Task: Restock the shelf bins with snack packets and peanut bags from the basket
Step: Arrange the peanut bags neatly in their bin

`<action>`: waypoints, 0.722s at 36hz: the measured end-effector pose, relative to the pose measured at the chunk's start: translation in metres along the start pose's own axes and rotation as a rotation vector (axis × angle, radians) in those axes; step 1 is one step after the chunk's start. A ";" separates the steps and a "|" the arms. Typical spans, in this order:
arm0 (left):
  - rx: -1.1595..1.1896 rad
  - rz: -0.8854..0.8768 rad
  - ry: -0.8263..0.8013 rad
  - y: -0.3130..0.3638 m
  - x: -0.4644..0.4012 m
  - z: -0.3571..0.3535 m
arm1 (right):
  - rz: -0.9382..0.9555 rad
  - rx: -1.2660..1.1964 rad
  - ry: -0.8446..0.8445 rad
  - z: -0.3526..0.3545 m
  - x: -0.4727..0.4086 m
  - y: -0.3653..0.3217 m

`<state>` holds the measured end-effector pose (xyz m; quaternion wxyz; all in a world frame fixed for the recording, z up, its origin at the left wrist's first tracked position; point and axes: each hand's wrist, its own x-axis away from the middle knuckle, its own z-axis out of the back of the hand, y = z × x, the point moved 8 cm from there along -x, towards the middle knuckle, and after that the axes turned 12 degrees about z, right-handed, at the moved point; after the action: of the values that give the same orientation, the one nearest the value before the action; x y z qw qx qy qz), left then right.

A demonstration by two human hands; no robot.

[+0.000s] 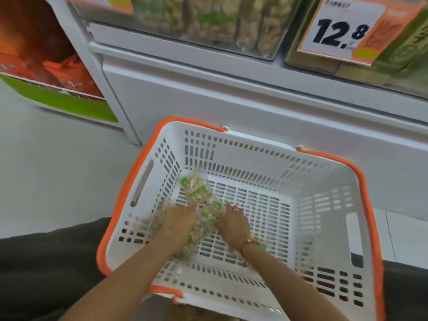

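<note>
Peanut bags [196,193] lie in the near left corner of the white basket [324,205], which sits on the floor just below the shelf bin [208,24]. The bags are clear and crinkly, with green marks on them. I think they are light and soft, and the nuts inside will shift about when a bag is lifted. The plastic looks shiny, so it may slip. A good place to hold would be across the fat middle of a bag, or the flat sealed edge at the end.

Both hands are down in the basket on the pile. The left hand [179,220] lies flat on top of some bags with its fingers bent down around them. The right hand [232,222] presses on the next bag, fingers spread. The picture is blurry here, so I cannot tell if either hand has really closed on a bag. The rest of the basket looks bare.
</note>
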<state>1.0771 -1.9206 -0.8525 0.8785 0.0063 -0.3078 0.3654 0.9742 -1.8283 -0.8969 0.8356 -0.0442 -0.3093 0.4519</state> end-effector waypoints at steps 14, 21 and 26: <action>0.187 -0.041 -0.017 -0.002 -0.010 -0.026 | -0.015 -0.418 0.008 0.006 0.005 0.005; 0.811 -0.154 -0.393 -0.005 0.004 0.021 | 0.046 -0.546 0.216 0.107 0.021 0.042; 1.194 -0.158 -0.371 -0.017 0.009 0.070 | 0.183 -0.644 0.225 0.196 0.043 0.038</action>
<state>1.0551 -1.9441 -0.7870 0.6800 0.5816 -0.1965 0.4009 0.8544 -1.8125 -0.7321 0.7638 -0.3823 -0.3365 0.3964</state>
